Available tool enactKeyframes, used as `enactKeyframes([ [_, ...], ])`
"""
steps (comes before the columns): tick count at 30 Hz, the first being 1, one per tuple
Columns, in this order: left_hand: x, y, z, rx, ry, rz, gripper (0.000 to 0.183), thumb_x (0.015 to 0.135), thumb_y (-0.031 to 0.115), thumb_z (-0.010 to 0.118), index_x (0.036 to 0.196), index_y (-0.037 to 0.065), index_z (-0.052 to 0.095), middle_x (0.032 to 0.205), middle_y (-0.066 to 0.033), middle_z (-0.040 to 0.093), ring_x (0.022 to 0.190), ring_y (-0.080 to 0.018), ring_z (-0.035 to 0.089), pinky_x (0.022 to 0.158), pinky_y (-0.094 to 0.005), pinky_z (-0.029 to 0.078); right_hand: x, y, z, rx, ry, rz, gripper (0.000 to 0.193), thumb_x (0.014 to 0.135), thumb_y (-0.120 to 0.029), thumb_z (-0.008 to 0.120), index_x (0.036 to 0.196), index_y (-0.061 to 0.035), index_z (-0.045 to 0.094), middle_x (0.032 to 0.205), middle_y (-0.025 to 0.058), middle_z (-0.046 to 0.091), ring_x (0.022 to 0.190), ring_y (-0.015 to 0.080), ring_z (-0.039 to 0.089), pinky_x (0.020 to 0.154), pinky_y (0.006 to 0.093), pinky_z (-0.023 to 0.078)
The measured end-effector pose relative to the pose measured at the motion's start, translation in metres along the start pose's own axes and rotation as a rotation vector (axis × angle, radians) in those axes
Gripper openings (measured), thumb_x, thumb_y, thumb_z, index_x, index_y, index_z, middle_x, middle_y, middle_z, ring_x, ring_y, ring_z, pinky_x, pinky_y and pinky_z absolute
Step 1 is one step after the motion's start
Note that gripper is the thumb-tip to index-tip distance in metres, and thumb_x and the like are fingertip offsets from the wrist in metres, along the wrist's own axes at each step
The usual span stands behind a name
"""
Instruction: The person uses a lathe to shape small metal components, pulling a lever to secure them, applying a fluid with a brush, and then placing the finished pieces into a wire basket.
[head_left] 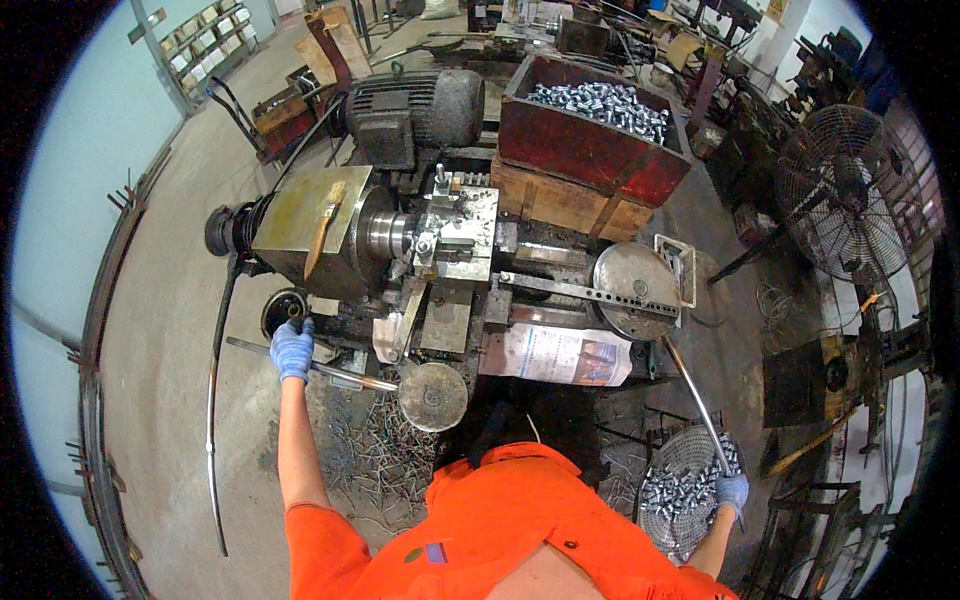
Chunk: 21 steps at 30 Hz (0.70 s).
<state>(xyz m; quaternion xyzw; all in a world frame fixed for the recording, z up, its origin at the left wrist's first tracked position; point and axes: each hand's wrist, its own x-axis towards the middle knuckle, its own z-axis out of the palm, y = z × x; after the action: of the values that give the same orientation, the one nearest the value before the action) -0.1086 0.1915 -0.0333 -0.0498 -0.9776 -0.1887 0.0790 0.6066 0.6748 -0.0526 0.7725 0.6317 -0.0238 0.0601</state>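
My left hand (292, 350), in a blue-and-white glove, is closed around a metal rod (345, 376) at the left front of a greasy lathe-like machine (455, 235). Just beyond its fingers is a dark round handwheel or cup (284, 310); which one I cannot tell. The rod runs right toward a round metal disc (433, 397). My right hand (733, 491), gloved alike, wraps the lower end of a long steel lever (695, 392) slanting down from a larger disc (637, 290). Beside and partly under that hand, a round mesh basket (662, 530) holds many short shiny metal pieces (680, 490).
A red bin (590, 145) of similar metal pieces stands on a wooden crate (570, 195) behind the machine. A motor (415, 110) sits at the back. A brush (322, 240) lies on the yellowish housing. Metal shavings (380, 460) cover the floor; a caged fan (848, 190) stands right.
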Motion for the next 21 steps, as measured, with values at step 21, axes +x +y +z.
enactKeyframes([
  [21,-0.005,0.010,-0.010,0.014,-0.008,-0.022,0.032,0.081,0.036,0.059,0.094,0.009,0.068,0.089,-0.0141,0.066,0.082,-0.0313,0.063,0.074,-0.0395,0.049,-0.007,-0.001,0.006,-0.050,0.036,-0.011,0.050,0.066,-0.039,0.069,0.091,0.0036,0.064,0.097,0.0261,0.062,0.092,0.0375,0.060,0.083,0.0412,0.048],
])
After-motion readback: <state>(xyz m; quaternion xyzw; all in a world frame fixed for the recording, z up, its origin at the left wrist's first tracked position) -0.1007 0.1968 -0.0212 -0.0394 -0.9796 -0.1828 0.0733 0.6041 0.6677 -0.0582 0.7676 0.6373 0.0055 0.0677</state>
